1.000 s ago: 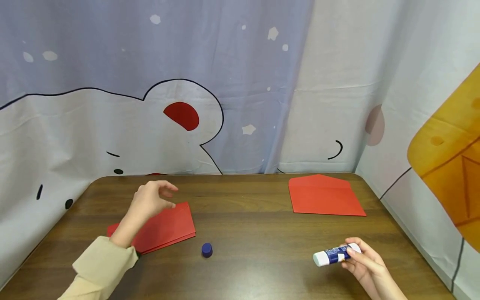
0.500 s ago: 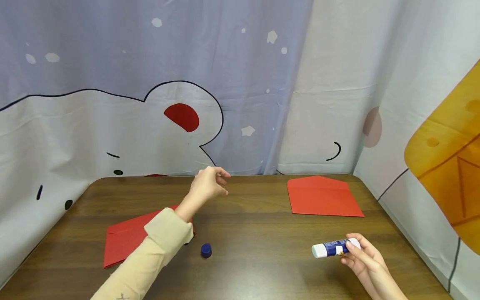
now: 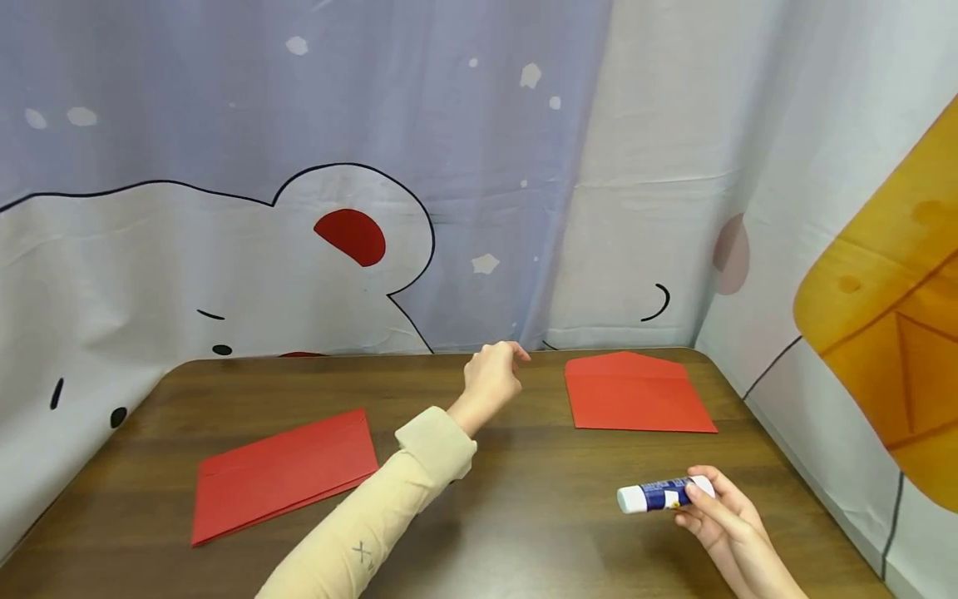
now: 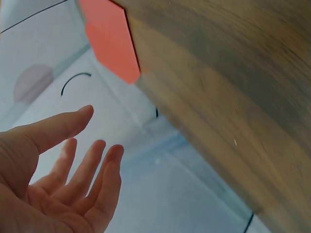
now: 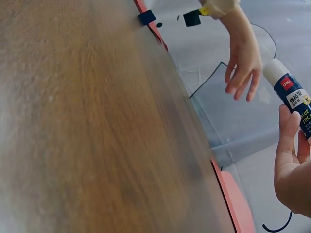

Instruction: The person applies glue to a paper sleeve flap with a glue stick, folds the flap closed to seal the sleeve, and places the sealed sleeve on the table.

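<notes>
My left hand [image 3: 490,381] hovers over the far middle of the table, its fingers loosely bent and nothing between them, as the left wrist view [image 4: 73,179] also shows. To its right lies a single red envelope [image 3: 642,399] with its flap unfolded towards the back. At the lower right, my right hand [image 3: 729,524] holds a glue stick [image 3: 662,496] between thumb and fingers, its bare white end pointing left. A blue cap [image 5: 146,18] stands on the table in the right wrist view; the left sleeve hides it in the head view.
Red envelopes in a stack [image 3: 280,476] lie on the left side of the brown wooden table [image 3: 539,516]. A patterned curtain [image 3: 494,166] hangs right behind the table's back edge and along its right side.
My left hand has moved right, from above the envelope stack to near the single envelope. The right hand keeps hold of the glue stick almost in place. The sleeve now covers the blue cap.
</notes>
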